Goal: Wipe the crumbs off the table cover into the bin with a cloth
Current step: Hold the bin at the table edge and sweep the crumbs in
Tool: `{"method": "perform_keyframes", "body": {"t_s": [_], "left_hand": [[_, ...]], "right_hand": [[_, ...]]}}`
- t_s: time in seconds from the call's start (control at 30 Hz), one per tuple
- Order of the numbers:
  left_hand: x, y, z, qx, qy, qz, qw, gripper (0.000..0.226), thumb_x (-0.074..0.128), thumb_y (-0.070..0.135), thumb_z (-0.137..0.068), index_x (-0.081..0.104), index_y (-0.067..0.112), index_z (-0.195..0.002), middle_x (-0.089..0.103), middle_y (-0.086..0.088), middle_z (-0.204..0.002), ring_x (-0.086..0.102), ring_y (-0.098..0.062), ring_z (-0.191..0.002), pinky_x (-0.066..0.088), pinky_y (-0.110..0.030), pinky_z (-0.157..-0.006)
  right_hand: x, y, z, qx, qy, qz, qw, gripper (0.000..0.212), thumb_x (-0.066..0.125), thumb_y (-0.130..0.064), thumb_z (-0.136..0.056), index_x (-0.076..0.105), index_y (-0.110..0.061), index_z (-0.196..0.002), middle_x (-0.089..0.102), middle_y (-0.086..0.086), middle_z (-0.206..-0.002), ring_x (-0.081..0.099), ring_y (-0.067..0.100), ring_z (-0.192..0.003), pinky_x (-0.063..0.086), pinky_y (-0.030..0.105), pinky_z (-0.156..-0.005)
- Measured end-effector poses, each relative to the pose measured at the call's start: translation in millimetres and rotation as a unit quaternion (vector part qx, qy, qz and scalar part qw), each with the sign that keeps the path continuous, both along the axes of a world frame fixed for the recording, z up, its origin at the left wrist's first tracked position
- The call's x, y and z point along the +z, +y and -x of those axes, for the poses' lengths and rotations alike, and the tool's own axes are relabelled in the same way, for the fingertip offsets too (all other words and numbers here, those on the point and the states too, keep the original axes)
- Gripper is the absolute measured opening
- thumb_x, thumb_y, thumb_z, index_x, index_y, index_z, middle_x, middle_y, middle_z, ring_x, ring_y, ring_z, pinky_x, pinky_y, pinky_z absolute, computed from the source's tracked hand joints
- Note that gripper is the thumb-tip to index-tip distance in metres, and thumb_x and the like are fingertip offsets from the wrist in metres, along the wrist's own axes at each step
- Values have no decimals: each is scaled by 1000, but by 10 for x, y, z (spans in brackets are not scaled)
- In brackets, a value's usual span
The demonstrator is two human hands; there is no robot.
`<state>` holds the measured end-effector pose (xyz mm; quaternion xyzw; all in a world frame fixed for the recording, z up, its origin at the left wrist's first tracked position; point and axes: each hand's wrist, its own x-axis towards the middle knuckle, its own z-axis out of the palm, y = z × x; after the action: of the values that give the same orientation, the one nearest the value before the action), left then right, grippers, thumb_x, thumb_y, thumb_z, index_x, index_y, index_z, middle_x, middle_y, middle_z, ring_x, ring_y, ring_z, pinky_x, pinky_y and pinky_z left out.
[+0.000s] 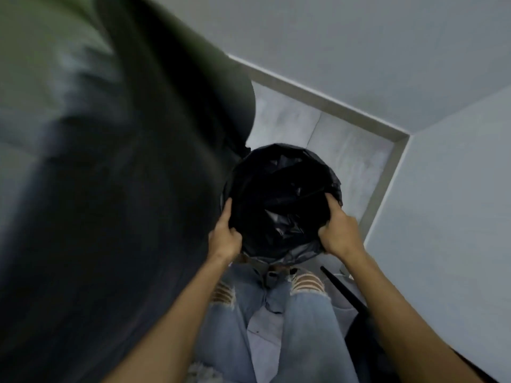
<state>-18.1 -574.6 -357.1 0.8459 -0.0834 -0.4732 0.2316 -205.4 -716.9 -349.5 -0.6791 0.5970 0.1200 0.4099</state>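
Observation:
A round bin [279, 172] lined with a black plastic bag sits low in front of me, near the corner of the room. My left hand [225, 237] grips its left rim, thumb over the edge. My right hand [338, 230] grips the right rim the same way. The inside of the bin is dark, and I cannot tell what lies in it. A dark, blurred table cover [110, 175] hangs down on the left, right beside the bin. No cloth is in view.
Pale floor tiles [331, 139] and two grey walls [456, 189] meet in a corner behind the bin. My legs in ripped light jeans [276, 313] are below the bin. A thin black rod [343, 288] slants down at the lower right.

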Motion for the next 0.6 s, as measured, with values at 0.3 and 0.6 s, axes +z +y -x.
{"method": "perform_keyframes", "body": {"t_s": [0.3,0.6], "left_hand": [[2358,499,218,185,-28,83,979,83,38,-12,-88,34,46,-147,54,0,-140,62,-17,-106,52,-27,-95],[2768,758,-93,255,-27,132,957,82,38,-14,-89,32,41,-150,51,-2,-140,54,1,-77,44,-6,-56]], "right_hand": [[2282,375,-67,73,-2,12,997,70,46,-6,-89,31,-27,-154,68,23,-104,68,36,-72,58,41,-72],[3176,568,-499,74,-137,10,988,82,59,-19,-94,11,-51,-153,55,8,-139,68,28,-92,61,48,-76]]}}
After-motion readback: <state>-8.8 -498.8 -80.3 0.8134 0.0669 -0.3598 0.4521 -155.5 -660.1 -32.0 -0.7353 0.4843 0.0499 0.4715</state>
